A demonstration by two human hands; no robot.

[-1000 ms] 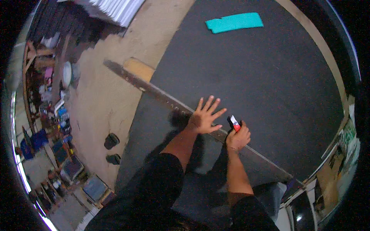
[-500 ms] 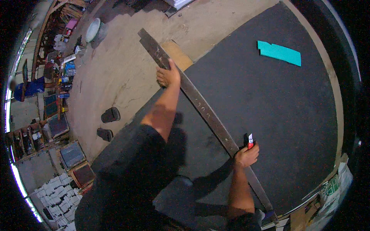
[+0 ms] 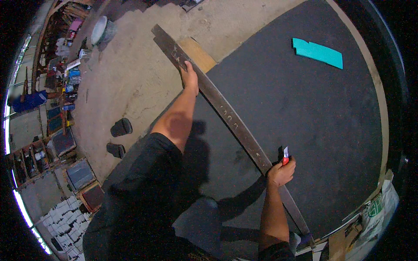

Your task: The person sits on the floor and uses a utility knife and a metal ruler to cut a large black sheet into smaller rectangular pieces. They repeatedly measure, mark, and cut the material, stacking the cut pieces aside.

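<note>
A long dark metal bar [image 3: 237, 127] lies slantwise over a large black sheet [image 3: 335, 126], its far end sticking out past the sheet's edge. Toward that far end, my left hand [image 3: 189, 78] grips the bar, thumb on top and the other fingers mostly hidden at its left edge. Lower down, my right hand [image 3: 281, 172] rests against the bar, closed round a utility knife [image 3: 285, 157] with a red handle. The knife's short pale blade points up and away from me.
A notched turquoise strip [image 3: 320, 54] lies on the sheet's far right. Beside the bar's far end is a wooden board [image 3: 198, 53]. Two dark slippers [image 3: 121, 127] and a whitish basin [image 3: 99, 30] are on the floor. Another person [image 3: 29, 101] is at the far left.
The view has shifted slightly. My left hand's fingers, earlier seen curled beside the bar, are now tucked at its edge. My right hand still holds the knife against the bar.
</note>
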